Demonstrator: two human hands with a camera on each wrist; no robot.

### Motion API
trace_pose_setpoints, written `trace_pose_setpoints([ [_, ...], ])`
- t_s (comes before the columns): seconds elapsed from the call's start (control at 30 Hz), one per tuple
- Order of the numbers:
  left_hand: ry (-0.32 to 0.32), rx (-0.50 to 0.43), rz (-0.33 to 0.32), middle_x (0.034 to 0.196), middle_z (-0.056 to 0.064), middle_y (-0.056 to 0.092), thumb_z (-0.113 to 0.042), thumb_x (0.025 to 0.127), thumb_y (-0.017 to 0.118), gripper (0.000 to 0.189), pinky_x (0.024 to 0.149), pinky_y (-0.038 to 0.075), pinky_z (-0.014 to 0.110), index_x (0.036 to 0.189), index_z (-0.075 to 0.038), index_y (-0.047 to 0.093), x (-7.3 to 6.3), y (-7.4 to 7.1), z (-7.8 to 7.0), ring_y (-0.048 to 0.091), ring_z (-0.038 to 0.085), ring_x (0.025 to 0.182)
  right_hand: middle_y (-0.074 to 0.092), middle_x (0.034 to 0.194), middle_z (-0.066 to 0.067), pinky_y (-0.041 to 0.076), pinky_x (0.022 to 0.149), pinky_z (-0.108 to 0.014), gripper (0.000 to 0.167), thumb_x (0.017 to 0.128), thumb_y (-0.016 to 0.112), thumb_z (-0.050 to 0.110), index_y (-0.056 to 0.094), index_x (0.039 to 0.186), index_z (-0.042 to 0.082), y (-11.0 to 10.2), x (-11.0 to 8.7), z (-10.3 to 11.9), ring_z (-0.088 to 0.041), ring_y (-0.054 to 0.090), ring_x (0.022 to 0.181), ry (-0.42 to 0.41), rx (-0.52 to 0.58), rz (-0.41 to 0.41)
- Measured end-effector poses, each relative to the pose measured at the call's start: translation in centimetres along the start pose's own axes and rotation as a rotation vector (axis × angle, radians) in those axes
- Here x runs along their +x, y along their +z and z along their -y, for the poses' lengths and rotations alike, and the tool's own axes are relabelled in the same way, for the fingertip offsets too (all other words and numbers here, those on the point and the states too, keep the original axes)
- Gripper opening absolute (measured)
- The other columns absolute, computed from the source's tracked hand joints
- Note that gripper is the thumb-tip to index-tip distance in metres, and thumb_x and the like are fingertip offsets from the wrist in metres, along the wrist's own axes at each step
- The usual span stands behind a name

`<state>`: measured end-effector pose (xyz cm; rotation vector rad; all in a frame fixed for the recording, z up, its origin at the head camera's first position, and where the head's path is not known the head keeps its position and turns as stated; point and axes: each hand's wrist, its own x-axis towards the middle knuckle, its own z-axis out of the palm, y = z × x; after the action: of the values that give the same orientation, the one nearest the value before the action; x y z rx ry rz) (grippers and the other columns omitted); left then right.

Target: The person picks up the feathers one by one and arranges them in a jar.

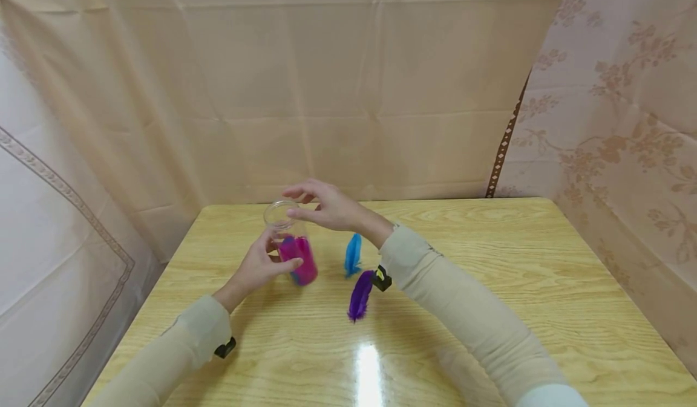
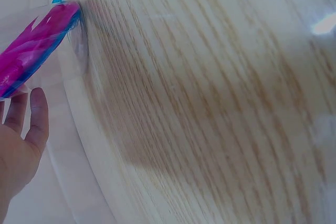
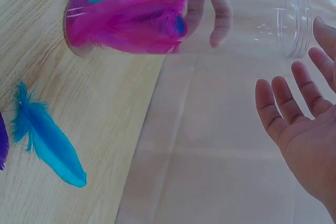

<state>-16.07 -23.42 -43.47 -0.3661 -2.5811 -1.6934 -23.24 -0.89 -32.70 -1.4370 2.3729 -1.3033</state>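
My left hand (image 1: 260, 268) grips a clear, lidless plastic jar (image 3: 247, 19) by its side, thumb in front and fingers behind. Bunched magenta feathers (image 3: 126, 22) with some blue fill the jar's lower part. I cannot tell whether its base touches the table. By the open mouth, my right hand (image 1: 329, 206) holds nothing, its fingers spread and loosely bent around the rim (image 1: 280, 214). A blue feather (image 1: 353, 254) lies on the table right of the jar. Closer to me is a purple feather (image 1: 360, 297), partly behind the right wrist's black camera mount (image 1: 382, 279).
The wooden table (image 1: 490, 256) has its far edge just behind the jar. A beige cloth (image 1: 348, 92) hangs behind it, with a patterned curtain (image 1: 615, 110) at the right and a white cloth (image 1: 54, 231) at the left.
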Motion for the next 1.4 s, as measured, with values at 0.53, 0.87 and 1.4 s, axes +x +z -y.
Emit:
trace_pose_setpoints([
  [0.53,0.021,-0.007,0.006,0.138,0.020,0.050,-0.011,0.086,0.083,0.077,0.088,0.057,0.043,0.149,-0.011,0.039,0.0,-0.2,0.2,0.060,0.039,0.113,0.047,0.151,-0.014,0.044,0.108,-0.049,0.069,0.100,0.068,0.029,0.034,0.157,0.009,-0.7,-1.7,-2.9,-0.031,0.045,0.137,0.156,0.024,-0.022],
  [0.87,0.041,-0.009,-0.001,0.137,0.022,0.051,-0.010,0.086,0.083,0.076,0.086,0.057,0.040,0.148,-0.011,0.039,0.0,-0.1,0.3,0.061,0.038,0.113,0.024,0.164,-0.021,0.022,0.121,-0.044,0.092,0.094,0.075,0.029,0.017,0.159,-0.002,-0.6,-3.4,-6.2,-0.034,0.024,0.150,0.330,-0.123,0.066],
  [1.4,0.013,-0.004,-0.007,0.137,0.019,0.052,-0.012,0.085,0.084,0.075,0.088,0.057,0.042,0.147,-0.015,0.041,-0.3,0.1,0.2,0.060,0.037,0.115,0.031,0.157,-0.031,0.024,0.120,-0.048,0.092,0.090,0.080,0.019,0.021,0.153,-0.014,1.6,-6.4,-10.4,-0.042,0.029,0.146,0.458,-0.137,0.143],
])
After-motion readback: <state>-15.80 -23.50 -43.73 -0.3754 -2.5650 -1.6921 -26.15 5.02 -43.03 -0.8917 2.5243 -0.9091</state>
